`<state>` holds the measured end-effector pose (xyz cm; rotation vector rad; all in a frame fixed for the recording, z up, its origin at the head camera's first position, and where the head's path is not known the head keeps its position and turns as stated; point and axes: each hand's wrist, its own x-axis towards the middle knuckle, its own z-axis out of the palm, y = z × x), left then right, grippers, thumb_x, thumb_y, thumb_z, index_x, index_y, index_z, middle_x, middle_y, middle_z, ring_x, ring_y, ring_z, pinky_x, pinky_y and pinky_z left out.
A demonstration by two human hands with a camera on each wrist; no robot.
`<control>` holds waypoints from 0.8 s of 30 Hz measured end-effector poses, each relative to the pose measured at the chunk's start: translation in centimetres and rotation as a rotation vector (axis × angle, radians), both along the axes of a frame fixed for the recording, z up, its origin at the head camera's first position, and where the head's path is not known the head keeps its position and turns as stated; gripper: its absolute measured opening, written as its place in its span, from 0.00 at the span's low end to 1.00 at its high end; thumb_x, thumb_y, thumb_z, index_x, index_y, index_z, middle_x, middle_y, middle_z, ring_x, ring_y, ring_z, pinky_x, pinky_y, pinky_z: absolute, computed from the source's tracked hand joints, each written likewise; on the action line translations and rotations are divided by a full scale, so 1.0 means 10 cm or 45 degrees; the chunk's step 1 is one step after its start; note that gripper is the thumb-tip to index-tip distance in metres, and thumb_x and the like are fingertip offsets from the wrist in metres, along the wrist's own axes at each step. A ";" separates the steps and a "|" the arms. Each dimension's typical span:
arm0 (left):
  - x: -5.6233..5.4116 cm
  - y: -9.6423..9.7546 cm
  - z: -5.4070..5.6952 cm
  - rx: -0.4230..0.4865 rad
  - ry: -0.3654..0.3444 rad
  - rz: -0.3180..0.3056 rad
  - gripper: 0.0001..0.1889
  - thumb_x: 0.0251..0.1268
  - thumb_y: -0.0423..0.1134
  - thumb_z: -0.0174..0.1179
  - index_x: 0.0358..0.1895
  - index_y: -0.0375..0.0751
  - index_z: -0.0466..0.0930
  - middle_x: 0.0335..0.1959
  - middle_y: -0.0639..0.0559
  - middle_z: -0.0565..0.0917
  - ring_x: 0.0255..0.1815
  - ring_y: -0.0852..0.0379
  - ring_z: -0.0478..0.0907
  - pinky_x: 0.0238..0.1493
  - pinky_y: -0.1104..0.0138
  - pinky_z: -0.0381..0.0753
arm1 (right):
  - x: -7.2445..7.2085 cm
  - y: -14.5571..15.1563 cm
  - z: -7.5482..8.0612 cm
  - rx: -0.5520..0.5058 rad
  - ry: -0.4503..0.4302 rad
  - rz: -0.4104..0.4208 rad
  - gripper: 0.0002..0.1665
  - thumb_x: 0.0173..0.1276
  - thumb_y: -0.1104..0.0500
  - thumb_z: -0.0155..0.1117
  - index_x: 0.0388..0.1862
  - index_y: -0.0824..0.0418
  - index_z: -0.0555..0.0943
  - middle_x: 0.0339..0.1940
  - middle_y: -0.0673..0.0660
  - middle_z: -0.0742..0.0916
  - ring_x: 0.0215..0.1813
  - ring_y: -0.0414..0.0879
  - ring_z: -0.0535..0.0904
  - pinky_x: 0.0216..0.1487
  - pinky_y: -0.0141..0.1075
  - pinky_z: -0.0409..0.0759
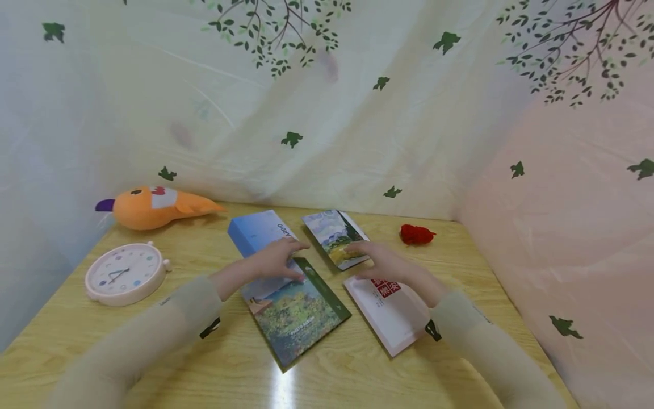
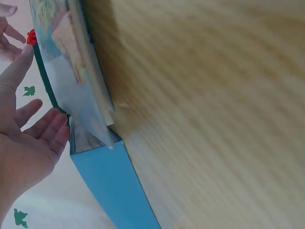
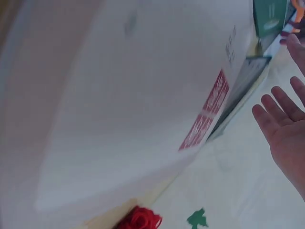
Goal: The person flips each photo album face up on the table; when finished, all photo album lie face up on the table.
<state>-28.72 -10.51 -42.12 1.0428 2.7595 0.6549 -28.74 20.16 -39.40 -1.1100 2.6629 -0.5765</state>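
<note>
My left hand hovers with spread fingers over a thick blue book lettered on its cover. The blue book overlaps a photo album with a painted garden cover and a dark green band. Above the lower edge of a landscape-painting book and the top of a white book with red square characters is my right hand, fingers apart and relaxed. In the left wrist view, the left palm holds nothing. The right palm likewise shows bare beside the white book in the right wrist view.
An orange plush bird lies at the back left, with a pale round clock in front of it. A small red yarn-like item sits at the back right. Leaf-printed curtains border the wooden table.
</note>
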 end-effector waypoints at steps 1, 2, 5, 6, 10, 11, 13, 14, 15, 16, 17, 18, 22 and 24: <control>0.04 -0.02 0.00 0.000 -0.008 0.001 0.43 0.53 0.56 0.67 0.69 0.38 0.63 0.65 0.39 0.69 0.65 0.40 0.65 0.64 0.48 0.66 | 0.06 -0.03 -0.01 0.015 0.016 -0.001 0.37 0.60 0.54 0.70 0.68 0.56 0.68 0.67 0.55 0.73 0.67 0.52 0.68 0.60 0.49 0.73; 0.07 -0.04 -0.01 0.005 -0.020 0.004 0.42 0.53 0.56 0.67 0.69 0.38 0.63 0.66 0.39 0.68 0.66 0.40 0.64 0.64 0.48 0.66 | 0.13 -0.07 -0.01 0.046 0.043 -0.009 0.38 0.60 0.51 0.70 0.68 0.54 0.68 0.67 0.53 0.74 0.64 0.50 0.72 0.54 0.48 0.77; 0.16 -0.10 -0.02 0.017 -0.043 0.018 0.42 0.53 0.56 0.67 0.68 0.38 0.64 0.65 0.38 0.68 0.65 0.40 0.66 0.62 0.49 0.68 | 0.31 -0.17 -0.05 0.055 0.006 0.007 0.42 0.58 0.50 0.71 0.70 0.53 0.65 0.68 0.53 0.72 0.63 0.49 0.73 0.50 0.45 0.79; 0.19 -0.12 -0.03 0.018 -0.045 0.022 0.42 0.53 0.56 0.67 0.68 0.39 0.65 0.64 0.38 0.69 0.63 0.40 0.67 0.60 0.49 0.70 | 0.36 -0.20 -0.07 0.068 0.011 0.015 0.44 0.57 0.49 0.72 0.70 0.53 0.65 0.68 0.53 0.72 0.63 0.49 0.73 0.51 0.45 0.78; 0.29 -0.18 -0.08 0.029 -0.090 0.055 0.41 0.52 0.57 0.67 0.68 0.41 0.66 0.65 0.36 0.68 0.64 0.38 0.66 0.60 0.46 0.69 | 0.50 -0.29 -0.15 0.026 -0.057 0.118 0.46 0.53 0.50 0.75 0.69 0.60 0.66 0.68 0.57 0.72 0.68 0.52 0.66 0.65 0.47 0.68; 0.31 -0.19 -0.09 0.036 -0.108 0.064 0.41 0.52 0.57 0.67 0.68 0.42 0.66 0.65 0.35 0.67 0.65 0.37 0.65 0.61 0.45 0.68 | 0.53 -0.30 -0.18 0.033 -0.056 0.136 0.47 0.53 0.49 0.75 0.69 0.60 0.66 0.68 0.56 0.72 0.69 0.51 0.66 0.67 0.46 0.67; 0.34 -0.21 -0.11 0.052 -0.127 0.075 0.42 0.51 0.58 0.67 0.68 0.41 0.65 0.67 0.34 0.65 0.66 0.36 0.63 0.62 0.44 0.66 | 0.57 -0.33 -0.21 0.054 -0.060 0.164 0.47 0.53 0.48 0.75 0.69 0.61 0.66 0.68 0.56 0.72 0.69 0.51 0.65 0.69 0.45 0.64; 0.35 -0.22 -0.12 0.061 -0.133 0.078 0.42 0.51 0.58 0.68 0.68 0.41 0.65 0.67 0.34 0.65 0.67 0.35 0.62 0.62 0.44 0.65 | 0.59 -0.33 -0.22 0.065 -0.048 0.178 0.47 0.53 0.48 0.75 0.69 0.61 0.66 0.67 0.57 0.72 0.69 0.51 0.65 0.68 0.45 0.64; 0.35 -0.22 -0.13 0.067 -0.127 0.074 0.43 0.51 0.58 0.68 0.68 0.41 0.65 0.67 0.34 0.65 0.67 0.35 0.62 0.63 0.44 0.65 | 0.60 -0.34 -0.23 0.081 -0.041 0.180 0.47 0.53 0.48 0.75 0.68 0.61 0.66 0.67 0.58 0.72 0.69 0.51 0.64 0.68 0.45 0.64; 0.34 -0.22 -0.13 0.071 -0.127 0.074 0.43 0.51 0.57 0.68 0.68 0.41 0.65 0.68 0.34 0.65 0.67 0.35 0.62 0.63 0.45 0.65 | 0.62 -0.34 -0.24 0.094 -0.025 0.185 0.46 0.53 0.49 0.75 0.68 0.61 0.66 0.67 0.59 0.72 0.69 0.52 0.65 0.68 0.45 0.65; 0.34 -0.23 -0.14 0.072 -0.122 0.076 0.43 0.50 0.57 0.68 0.68 0.41 0.65 0.68 0.34 0.64 0.68 0.35 0.61 0.63 0.44 0.64 | 0.63 -0.35 -0.25 0.104 -0.013 0.186 0.45 0.54 0.50 0.74 0.68 0.61 0.66 0.67 0.59 0.72 0.69 0.53 0.65 0.68 0.46 0.65; 0.34 -0.23 -0.15 0.070 -0.119 0.078 0.43 0.50 0.57 0.68 0.68 0.41 0.65 0.68 0.34 0.64 0.68 0.35 0.61 0.63 0.44 0.64 | 0.64 -0.35 -0.25 0.115 0.002 0.187 0.45 0.54 0.51 0.74 0.67 0.62 0.66 0.66 0.60 0.72 0.68 0.53 0.65 0.68 0.46 0.66; 0.35 -0.23 -0.14 0.059 -0.118 0.083 0.43 0.50 0.56 0.69 0.68 0.42 0.65 0.69 0.35 0.64 0.69 0.35 0.59 0.64 0.44 0.63 | 0.65 -0.37 -0.28 0.123 0.046 0.177 0.41 0.54 0.53 0.74 0.65 0.62 0.69 0.65 0.60 0.74 0.67 0.53 0.68 0.66 0.44 0.68; 0.35 -0.22 -0.13 0.055 -0.115 0.081 0.43 0.50 0.56 0.69 0.68 0.41 0.65 0.69 0.35 0.64 0.69 0.35 0.59 0.64 0.44 0.63 | 0.65 -0.37 -0.28 0.114 0.052 0.178 0.41 0.53 0.53 0.74 0.65 0.62 0.69 0.64 0.60 0.74 0.67 0.53 0.68 0.66 0.44 0.68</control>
